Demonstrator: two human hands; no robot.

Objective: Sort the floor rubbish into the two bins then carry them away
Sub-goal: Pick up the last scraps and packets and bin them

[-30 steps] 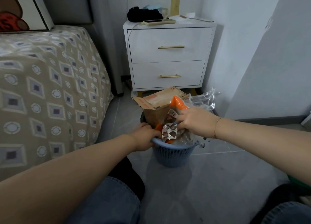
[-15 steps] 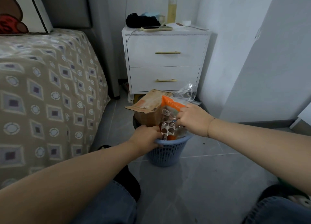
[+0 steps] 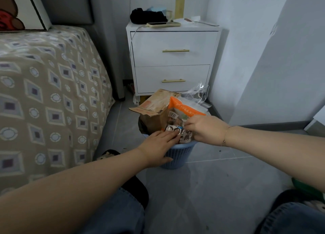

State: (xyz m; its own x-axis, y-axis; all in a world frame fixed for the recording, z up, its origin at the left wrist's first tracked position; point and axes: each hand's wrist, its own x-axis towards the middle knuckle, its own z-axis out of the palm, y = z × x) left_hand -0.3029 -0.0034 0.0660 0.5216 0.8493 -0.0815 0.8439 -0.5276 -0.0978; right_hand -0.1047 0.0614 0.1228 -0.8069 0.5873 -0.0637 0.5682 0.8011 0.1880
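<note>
A blue mesh bin (image 3: 177, 154) stands on the floor in front of me, overfilled. A torn cardboard box (image 3: 154, 109), an orange snack packet (image 3: 184, 109), clear plastic wrap (image 3: 197, 93) and a silver blister pack (image 3: 184, 136) stick out of it. My left hand (image 3: 158, 146) lies flat on the near rim, fingers stretched onto the blister pack, thumb outside the bin wall. From the right, my right hand (image 3: 205, 130) pinches the top edge of the blister pack, just under the orange packet.
A white two-drawer nightstand (image 3: 173, 58) stands right behind the bin. The bed (image 3: 44, 93) fills the left side, a white wall the right. A green object (image 3: 306, 189) shows at the right edge by my knee. My knees and black slippers are at the bottom.
My left hand has let go of the bin rim and spread its fingers flat over the blister pack. My right hand has stayed on the rubbish at the top.
</note>
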